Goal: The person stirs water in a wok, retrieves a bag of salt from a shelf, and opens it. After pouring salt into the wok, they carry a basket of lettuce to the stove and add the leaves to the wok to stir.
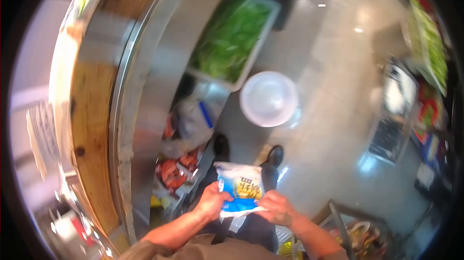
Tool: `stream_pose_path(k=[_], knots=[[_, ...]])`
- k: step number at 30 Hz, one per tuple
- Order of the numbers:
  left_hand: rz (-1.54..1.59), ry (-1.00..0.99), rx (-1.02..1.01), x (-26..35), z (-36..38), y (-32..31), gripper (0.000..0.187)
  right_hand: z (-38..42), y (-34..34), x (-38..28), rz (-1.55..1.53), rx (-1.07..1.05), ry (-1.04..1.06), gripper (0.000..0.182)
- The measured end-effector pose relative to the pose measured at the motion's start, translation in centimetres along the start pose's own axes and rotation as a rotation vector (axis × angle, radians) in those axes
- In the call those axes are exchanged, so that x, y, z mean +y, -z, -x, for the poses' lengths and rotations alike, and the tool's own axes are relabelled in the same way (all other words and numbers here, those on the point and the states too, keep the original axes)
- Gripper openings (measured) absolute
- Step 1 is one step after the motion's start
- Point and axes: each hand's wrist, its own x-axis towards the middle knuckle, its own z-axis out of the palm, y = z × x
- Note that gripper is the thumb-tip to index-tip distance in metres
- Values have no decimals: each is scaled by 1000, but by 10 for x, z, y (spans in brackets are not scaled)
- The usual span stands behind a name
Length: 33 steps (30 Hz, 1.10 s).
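A white, blue and yellow plastic packet (240,187) with dark printed characters is held up in front of my body. My left hand (212,201) grips its left edge, thumb pressed on the front. On the opposite lower edge, my right hand (276,207) pinches the packet with its fingers folded in. What fills the packet is hidden by the wrapping. Beyond it on the floor stands a round white basin (269,98). My dark shoes (275,155) show just past the packet.
At left runs a counter with a wooden edge (92,144). Beside it are a crate of green vegetables (232,38), plastic bags (193,121) and reddish packages (175,173). A bin of scraps (365,240) stands at lower right. Trays (386,137) and yellow-green produce (430,42) line the right side.
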Motion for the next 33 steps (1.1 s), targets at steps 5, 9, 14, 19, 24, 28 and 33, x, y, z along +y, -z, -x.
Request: stream_pose_path(k=[5, 9, 14, 19, 24, 28, 33], knots=[[-113, -14, -208, 36, 43, -14, 33, 6, 35, -94, 275, 117, 143, 11], [-492, -156, -110, 56, 97, -63, 35, 33, 63, -163, 364, 307, 149, 13], [-886, -937, -639, 98, 135, -127, 55, 56, 121, -217, 544, 469, -61, 8], [-1110, -1765, -905, 132, 185, -188, 41, 105, 144, -297, 750, 675, -48, 5], [-1036, -2002, -1241, 140, 270, -278, 14, 176, 171, -370, 988, 872, -132, 12], [-1018, -1943, -1488, 93, 332, -343, 5, 246, 203, -371, 1076, 1128, -230, 20], [-1081, -1679, -1555, 33, 356, -420, 12, 329, 234, -352, 1107, 1174, -270, 23]])
